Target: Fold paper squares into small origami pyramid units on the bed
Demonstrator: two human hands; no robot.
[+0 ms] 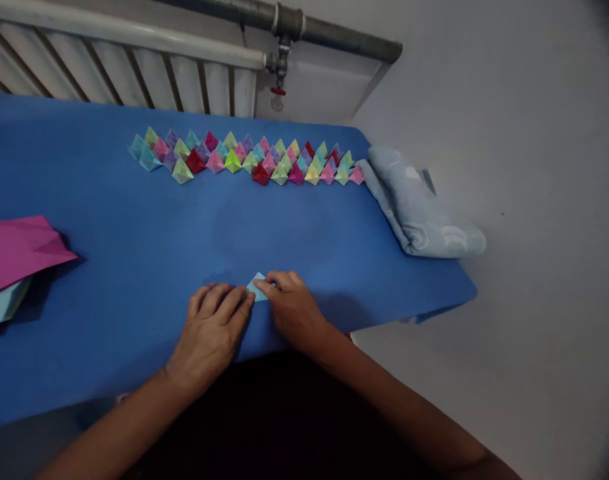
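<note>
A small piece of light blue folded paper [257, 287] lies near the front edge of the table, its top corner pointing away from me. My left hand [212, 327] rests on the table with its fingers close together, the thumb and fingertips pressing the paper's left corner. From the other side, my right hand [295, 308] grips the paper's right part, thumb across its face and fingers curled. The right corner is hidden under those fingers. Beyond my hands, several colourful folded paper pieces [232, 161] stand in staggered rows.
Magenta paper [22, 253] lies at the left over light blue sheets [4, 303]. A folded grey-blue patterned cloth [409, 200] sits at the table's right end. Behind the blue-covered table [134, 267] are a white radiator [134, 67] and a pipe with a red-handled valve [278, 91].
</note>
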